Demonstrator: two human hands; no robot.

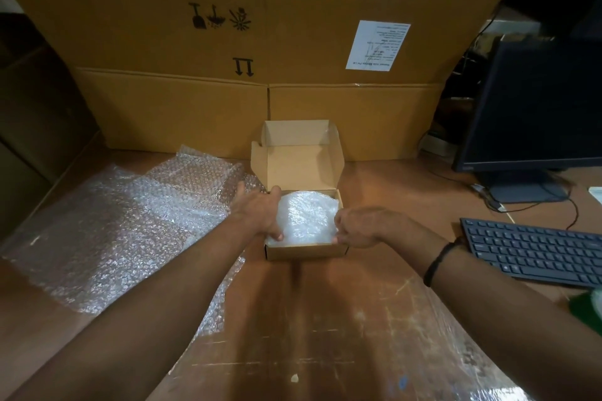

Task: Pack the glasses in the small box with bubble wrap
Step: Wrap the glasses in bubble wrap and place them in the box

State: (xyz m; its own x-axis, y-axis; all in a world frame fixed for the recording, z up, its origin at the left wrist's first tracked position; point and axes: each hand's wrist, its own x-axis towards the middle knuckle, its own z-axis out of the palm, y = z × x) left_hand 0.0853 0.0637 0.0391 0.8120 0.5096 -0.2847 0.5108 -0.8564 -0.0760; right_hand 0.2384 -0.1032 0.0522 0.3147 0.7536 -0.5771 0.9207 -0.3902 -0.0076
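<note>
A small brown cardboard box (306, 251) stands on the wooden table with its lid (301, 156) tipped up at the back. Inside lies a bundle of white bubble wrap (308, 216) that fills the box; the glasses themselves are hidden. My left hand (259, 210) lies against the bundle's left side, fingers reaching along the box's left wall. My right hand (356, 226) pinches the bundle's right front corner at the box's rim.
A large loose sheet of bubble wrap (114, 225) covers the table's left side. Big cardboard cartons (260, 52) wall off the back. A dark monitor (534, 107) and a keyboard (534, 251) sit at the right. Clear plastic film (374, 335) lies on the near table.
</note>
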